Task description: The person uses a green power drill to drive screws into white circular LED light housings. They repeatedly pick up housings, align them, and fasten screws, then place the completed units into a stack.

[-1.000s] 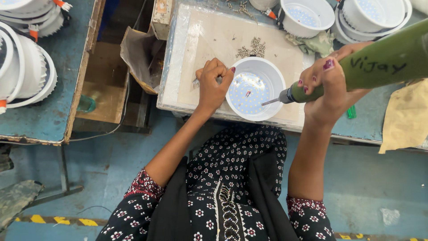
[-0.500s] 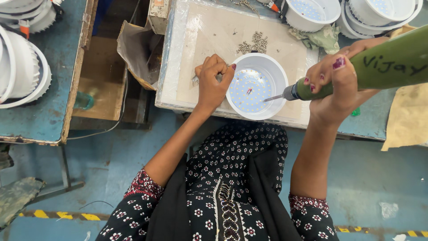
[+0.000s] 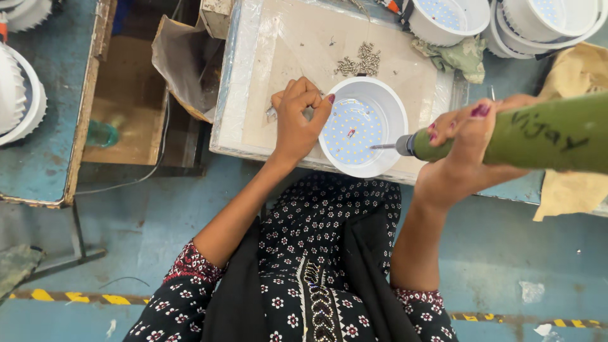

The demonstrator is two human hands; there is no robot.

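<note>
White lamp housing (image 3: 363, 126) steadied by left hand (image 3: 297, 120), fingers seemingly curled on its rim; right hand (image 3: 465, 149) fingers clamp green screwdriver (image 3: 538, 136).

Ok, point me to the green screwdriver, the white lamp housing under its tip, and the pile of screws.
green screwdriver (image 3: 538, 134), head view, on the middle of its barrel.
white lamp housing (image 3: 391, 113), head view, on its right inner wall.
pile of screws (image 3: 361, 61), head view, on the centre of the heap.
</note>
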